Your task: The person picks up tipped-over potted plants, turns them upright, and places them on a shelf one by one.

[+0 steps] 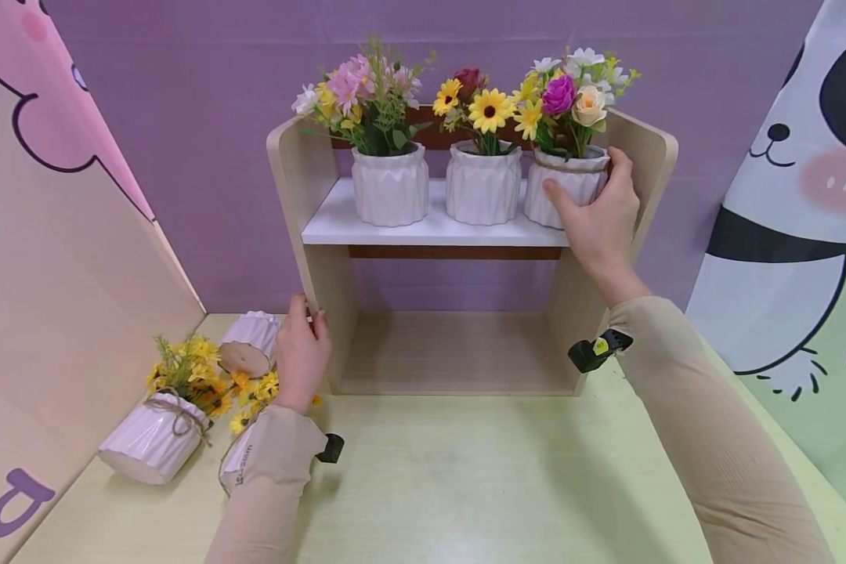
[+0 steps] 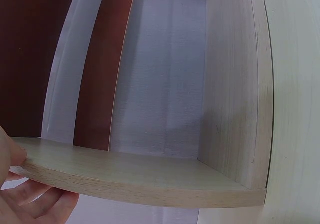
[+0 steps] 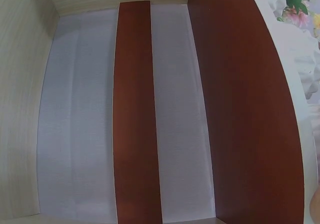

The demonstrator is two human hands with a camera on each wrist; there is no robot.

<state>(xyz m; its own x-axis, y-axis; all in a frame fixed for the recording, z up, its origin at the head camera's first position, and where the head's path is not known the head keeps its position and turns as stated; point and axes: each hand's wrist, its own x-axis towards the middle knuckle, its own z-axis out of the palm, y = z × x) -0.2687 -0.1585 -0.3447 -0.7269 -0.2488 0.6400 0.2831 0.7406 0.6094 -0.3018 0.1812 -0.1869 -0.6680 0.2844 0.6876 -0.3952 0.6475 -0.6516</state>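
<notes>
A small wooden shelf unit [image 1: 458, 352] stands on the table, with three white flower pots on its white upper board [image 1: 433, 231]. My right hand [image 1: 602, 223] grips the rightmost pot [image 1: 558, 184], thumb on the front and fingers round its right side. Yellow, magenta and peach artificial flowers [image 1: 571, 98] fill this pot, and twine circles its rim. To its left are a pot with sunflowers [image 1: 482, 184] and one with pink flowers [image 1: 391, 186]. My left hand [image 1: 301, 356] holds the shelf's left side panel [image 2: 135, 176] by its front edge, thumb inside and fingers outside.
Left of the shelf, a twine-tied pot with yellow flowers [image 1: 151, 439] lies on its side. Another tipped white pot [image 1: 250, 343] lies behind it, and a third pot [image 1: 234, 458] is partly hidden by my left arm. The shelf's lower compartment has a wooden bottom board [image 1: 458, 356].
</notes>
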